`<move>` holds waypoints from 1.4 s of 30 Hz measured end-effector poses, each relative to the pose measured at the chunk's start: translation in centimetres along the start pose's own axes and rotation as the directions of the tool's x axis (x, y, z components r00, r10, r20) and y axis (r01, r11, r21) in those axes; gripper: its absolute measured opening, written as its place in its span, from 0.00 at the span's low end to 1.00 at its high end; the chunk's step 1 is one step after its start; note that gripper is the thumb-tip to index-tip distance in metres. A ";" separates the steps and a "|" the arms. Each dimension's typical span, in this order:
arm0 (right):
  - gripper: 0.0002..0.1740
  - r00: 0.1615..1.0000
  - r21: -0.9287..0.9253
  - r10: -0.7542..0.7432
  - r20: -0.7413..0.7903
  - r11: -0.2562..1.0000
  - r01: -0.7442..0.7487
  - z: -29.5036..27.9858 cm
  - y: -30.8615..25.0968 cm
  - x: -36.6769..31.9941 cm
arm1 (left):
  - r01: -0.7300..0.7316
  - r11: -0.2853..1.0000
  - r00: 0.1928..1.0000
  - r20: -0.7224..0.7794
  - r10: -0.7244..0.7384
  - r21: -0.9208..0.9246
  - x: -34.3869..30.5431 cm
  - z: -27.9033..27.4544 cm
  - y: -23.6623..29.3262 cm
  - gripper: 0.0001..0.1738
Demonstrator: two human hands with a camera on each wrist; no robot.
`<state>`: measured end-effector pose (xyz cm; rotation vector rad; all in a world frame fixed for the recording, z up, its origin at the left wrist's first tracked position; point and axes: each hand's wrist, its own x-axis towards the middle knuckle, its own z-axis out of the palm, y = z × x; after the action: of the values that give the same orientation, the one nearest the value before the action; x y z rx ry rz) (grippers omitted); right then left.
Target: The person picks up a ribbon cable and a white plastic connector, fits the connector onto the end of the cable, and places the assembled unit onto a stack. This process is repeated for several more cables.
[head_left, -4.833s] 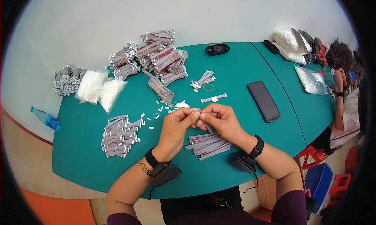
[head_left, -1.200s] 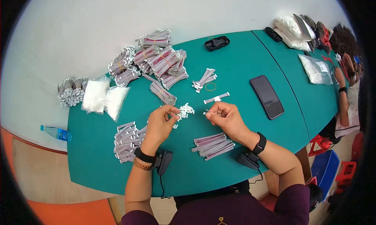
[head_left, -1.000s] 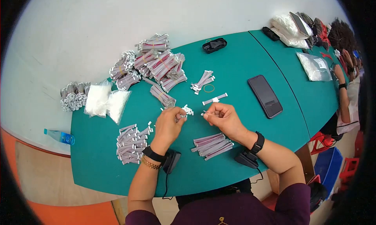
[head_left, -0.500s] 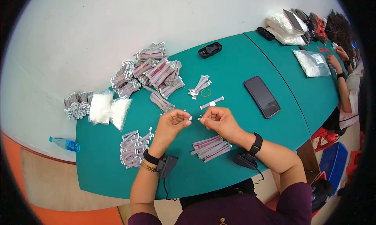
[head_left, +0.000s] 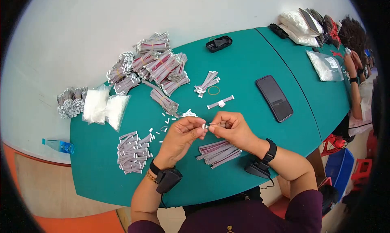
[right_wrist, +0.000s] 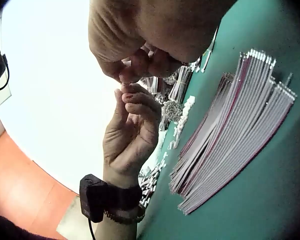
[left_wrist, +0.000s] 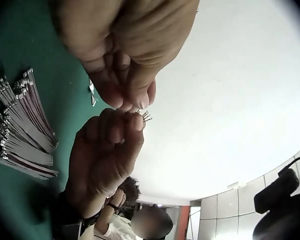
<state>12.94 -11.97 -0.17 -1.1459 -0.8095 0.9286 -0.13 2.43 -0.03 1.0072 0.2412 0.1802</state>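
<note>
In the head view the left hand point(head_left: 181, 139) pinches a small white connector point(head_left: 204, 126) between thumb and fingertips. The right hand point(head_left: 234, 129) meets it fingertip to fingertip, pinching the end of a short cable mostly hidden in the hand. Thin metal-tipped wire ends point(left_wrist: 146, 116) stick out at the right fingertips in the left wrist view. Below the right hand lies a stack of grey flat cables point(head_left: 219, 153) with a dark red stripe. Loose white connectors point(head_left: 188, 113) are scattered just beyond the left hand. One finished-looking cable point(head_left: 220, 102) with white ends lies beyond the right hand.
Cables with white ends point(head_left: 133, 154) are piled at the left, bundled cables point(head_left: 162, 66) behind. Bags of white parts point(head_left: 96, 106) and a bottle point(head_left: 59, 145) stand left; a phone point(head_left: 274, 98), black case point(head_left: 219, 44) and another person's arm point(head_left: 355, 95) are right.
The left hand went to the loose white connectors, came away with one, and moved right to meet the right hand. The right hand stayed nearly in place, keeping its pinch.
</note>
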 end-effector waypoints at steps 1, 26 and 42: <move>0.06 1.000 -0.002 0.004 0.005 1.000 -0.004 0.0 0.0 0.0 | 0.006 1.000 1.000 0.000 -0.006 0.008 0.0 0.0 0.1 0.12; 0.04 0.998 0.020 0.052 0.042 0.998 -0.053 0.0 0.2 -0.1 | -0.001 0.995 0.999 -0.039 0.004 0.095 -0.2 -0.3 -0.4 0.13; 0.05 1.000 -0.016 0.021 0.015 1.000 -0.021 0.1 0.2 -0.1 | -0.014 0.999 0.999 -0.041 0.016 0.047 -0.2 0.0 -0.6 0.13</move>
<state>12.78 -12.03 -0.40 -1.1647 -0.8192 0.9507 -0.27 2.11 -0.50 1.0527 0.2765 0.2093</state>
